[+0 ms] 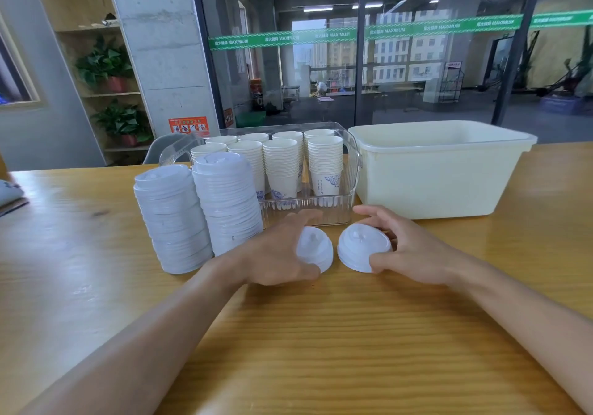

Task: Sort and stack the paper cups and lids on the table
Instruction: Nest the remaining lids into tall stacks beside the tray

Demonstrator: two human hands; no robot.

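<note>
My left hand (276,254) grips a white domed plastic lid (316,249), tilted on its side just above the wooden table (321,334). Beside it, my right hand (407,247) holds a second white lid (361,247) between thumb and fingers, also tilted. The two lids face each other a few centimetres apart. Left of my hands stand two tall stacks of white lids (175,219) (229,207). Behind them a clear plastic bin (348,170) holds several stacks of white paper cups (325,164) with blue prints.
A cream plastic tub (439,170) stands at the right, close to the clear bin. Some flat items (9,195) lie at the table's far left edge. A chair back (167,148) shows behind the table, with a glass wall beyond.
</note>
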